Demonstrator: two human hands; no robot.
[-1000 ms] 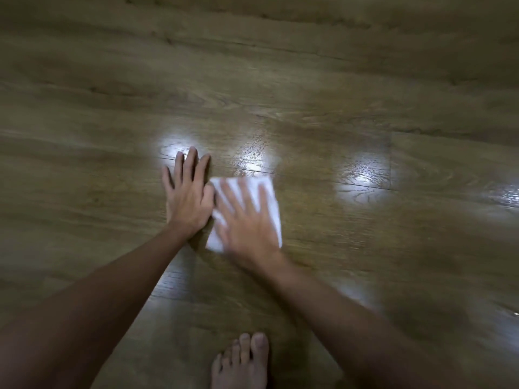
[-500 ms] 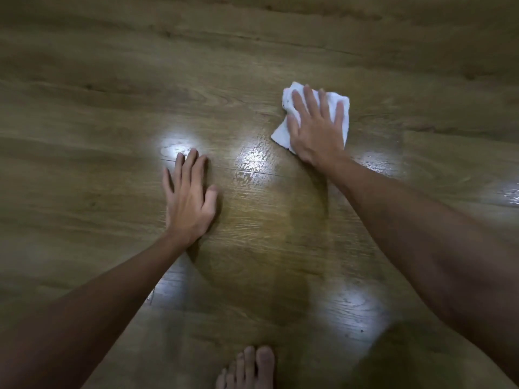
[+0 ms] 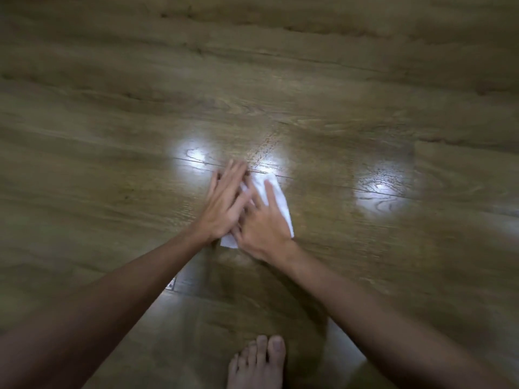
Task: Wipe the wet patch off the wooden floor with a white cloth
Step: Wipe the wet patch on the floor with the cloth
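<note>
A folded white cloth (image 3: 276, 199) lies flat on the wooden floor (image 3: 112, 122) near the middle of the view. My right hand (image 3: 264, 223) presses down on it with straight, spread fingers. My left hand (image 3: 224, 203) lies beside it with straight fingers, partly over the cloth's left edge and over my right hand's fingers. Both hands are motion-blurred. A streaky wet sheen (image 3: 265, 148) shows on the boards just beyond the cloth, under a light reflection.
A bare foot (image 3: 257, 363) stands at the bottom edge, below my hands. Bright light reflections (image 3: 380, 189) shine on the floor to the left and right of the cloth. Plank seams run across the floor.
My right hand has slid the cloth back from the far right toward me and to the left. My left hand has shifted right, now overlapping the cloth and my right hand.
</note>
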